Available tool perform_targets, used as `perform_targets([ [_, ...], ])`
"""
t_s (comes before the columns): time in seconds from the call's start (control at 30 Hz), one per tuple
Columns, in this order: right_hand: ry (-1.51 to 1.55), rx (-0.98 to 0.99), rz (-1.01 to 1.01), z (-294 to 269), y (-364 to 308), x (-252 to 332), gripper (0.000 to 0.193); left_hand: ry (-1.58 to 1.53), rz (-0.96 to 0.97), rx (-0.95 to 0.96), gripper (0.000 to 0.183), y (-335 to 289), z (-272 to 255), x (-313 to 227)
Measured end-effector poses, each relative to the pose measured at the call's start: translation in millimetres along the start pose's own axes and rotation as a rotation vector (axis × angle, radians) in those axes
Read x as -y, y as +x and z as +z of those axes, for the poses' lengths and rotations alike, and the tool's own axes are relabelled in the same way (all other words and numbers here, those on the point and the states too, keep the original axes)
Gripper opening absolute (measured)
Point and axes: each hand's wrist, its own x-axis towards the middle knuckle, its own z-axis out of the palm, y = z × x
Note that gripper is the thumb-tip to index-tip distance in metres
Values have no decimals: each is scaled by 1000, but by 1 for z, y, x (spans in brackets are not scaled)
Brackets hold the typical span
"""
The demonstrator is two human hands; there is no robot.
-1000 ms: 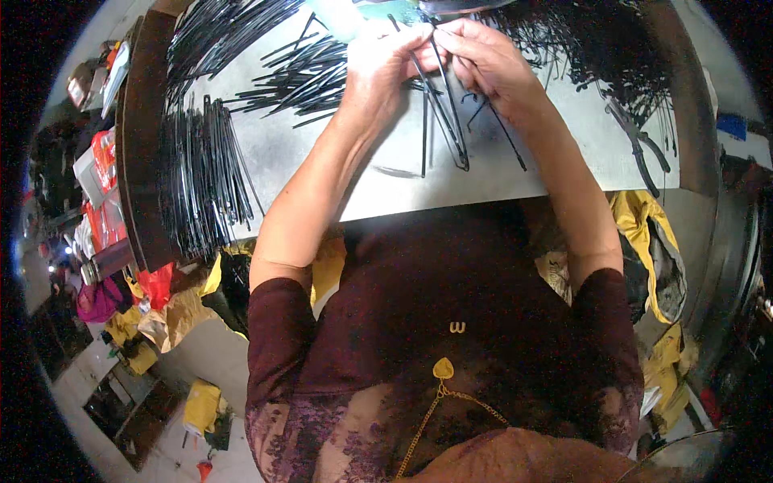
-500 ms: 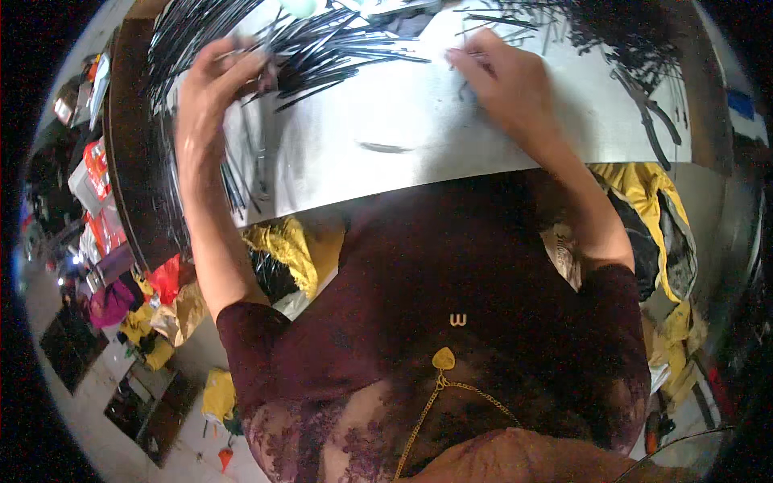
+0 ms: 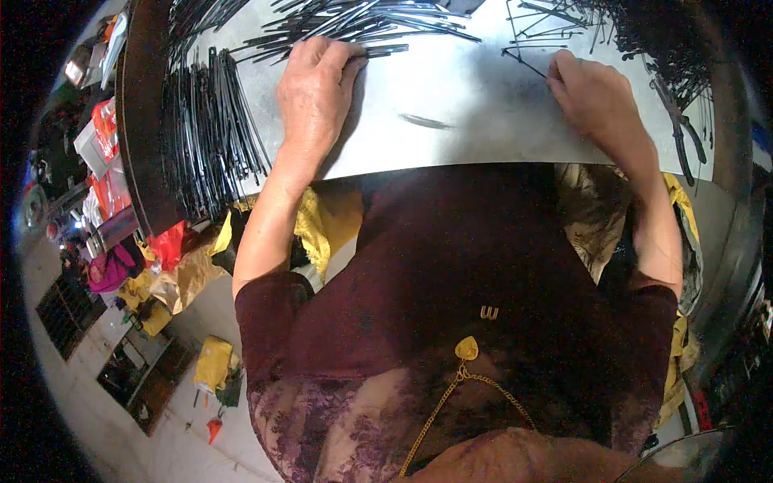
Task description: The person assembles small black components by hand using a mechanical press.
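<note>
My left hand (image 3: 318, 92) is at the near edge of a loose pile of thin, glossy black rods (image 3: 362, 22). Its fingers are curled closed on black rods (image 3: 390, 51) whose ends stick out to the right. To the right, my right hand (image 3: 600, 97) pinches the end of a thin black rod with a bent tip (image 3: 523, 63). That rod points up and left, close to several similar bent rods (image 3: 543, 34). The fingertips of both hands are partly hidden.
A row of long black rods (image 3: 213, 129) lies at the table's left side. Black-handled pliers (image 3: 680, 125) lie near the right edge by a dense heap of dark bent pieces (image 3: 664, 48). The white tabletop (image 3: 386, 149) bears a dark smudge. Yellow bags (image 3: 314, 233) hang below its edge.
My left hand has moved right, from above the left row to the loose pile. The right hand has shifted right and slightly down in view, and a bent rod now shows in it.
</note>
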Motion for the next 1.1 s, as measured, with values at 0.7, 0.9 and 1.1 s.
perform_targets([
  [0.7, 1151, -22, 122, 15, 7, 18, 16, -105, 127, -291, 16, 30, 26, -6],
  [0.9, 798, -576, -220, 19, 53, 35, 17, -1121, -572, 66, 26, 78, 27, -42],
  [1.1, 483, -758, -160, 23, 69, 50, 16, -1681, -747, -32, 19, 90, 50, -54],
])
